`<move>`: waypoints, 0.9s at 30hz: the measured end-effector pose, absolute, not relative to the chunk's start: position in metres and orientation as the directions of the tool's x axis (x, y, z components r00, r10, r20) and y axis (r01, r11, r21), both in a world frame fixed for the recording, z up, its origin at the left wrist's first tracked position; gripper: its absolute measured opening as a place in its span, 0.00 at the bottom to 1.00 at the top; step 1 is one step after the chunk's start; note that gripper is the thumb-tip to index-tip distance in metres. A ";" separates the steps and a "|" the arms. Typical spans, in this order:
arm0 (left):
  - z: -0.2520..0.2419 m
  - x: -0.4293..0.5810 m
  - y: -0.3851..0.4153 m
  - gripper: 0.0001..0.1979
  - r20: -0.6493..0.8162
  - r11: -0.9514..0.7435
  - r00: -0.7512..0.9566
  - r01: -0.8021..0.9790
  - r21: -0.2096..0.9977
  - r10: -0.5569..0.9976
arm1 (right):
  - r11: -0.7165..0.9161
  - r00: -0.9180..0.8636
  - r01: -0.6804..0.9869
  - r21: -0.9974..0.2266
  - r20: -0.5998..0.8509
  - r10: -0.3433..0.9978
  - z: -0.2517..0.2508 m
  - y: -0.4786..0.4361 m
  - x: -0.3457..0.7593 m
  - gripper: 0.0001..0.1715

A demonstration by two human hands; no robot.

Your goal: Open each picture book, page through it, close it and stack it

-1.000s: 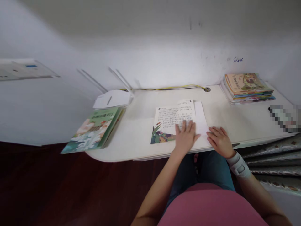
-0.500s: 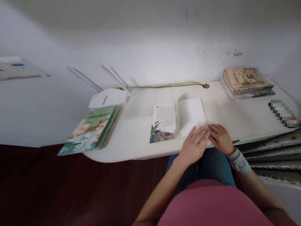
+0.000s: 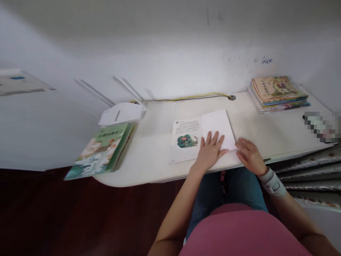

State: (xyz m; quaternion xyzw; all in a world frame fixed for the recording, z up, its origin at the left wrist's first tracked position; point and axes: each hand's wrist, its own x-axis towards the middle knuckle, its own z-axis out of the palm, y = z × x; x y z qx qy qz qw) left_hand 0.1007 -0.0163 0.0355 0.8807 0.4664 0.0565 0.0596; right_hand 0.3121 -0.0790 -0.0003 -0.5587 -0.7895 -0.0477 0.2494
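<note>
Open book (image 3: pixel 186 133) on white desk (image 3: pixel 154 142), white wall (image 3: pixel 170 53)

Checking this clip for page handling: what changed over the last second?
A page of the open picture book was turned leftward: the spread now shows text above a small illustration, with a blank white page on the right. The left hand has moved back and lies flat on that blank page. The right hand stays by the book's right edge. The stacked books and green book have not moved.
</note>
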 end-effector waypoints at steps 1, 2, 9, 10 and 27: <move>0.034 0.108 -0.016 0.31 0.029 -0.589 0.591 0.795 0.145 0.806 | 0.332 -0.218 0.923 -0.193 0.447 0.868 0.000 -0.079 0.316 0.21; 0.033 0.113 -0.014 0.30 0.017 -0.597 0.600 0.792 0.128 0.800 | 0.284 -0.184 0.943 -0.174 0.438 0.880 0.000 -0.079 0.321 0.21; 0.026 0.127 -0.010 0.27 0.032 -0.549 0.549 0.832 0.078 0.835 | 0.177 -0.151 0.983 -0.047 0.339 0.929 0.000 -0.075 0.340 0.21; 0.026 0.129 -0.011 0.27 0.042 -0.536 0.534 0.840 0.084 0.844 | 0.173 -0.148 0.984 -0.047 0.339 0.929 -0.001 -0.075 0.340 0.21; 0.020 0.156 -0.015 0.28 0.071 -0.516 0.511 0.851 0.095 0.856 | 0.159 -0.128 0.985 -0.063 0.346 0.929 0.000 -0.075 0.336 0.21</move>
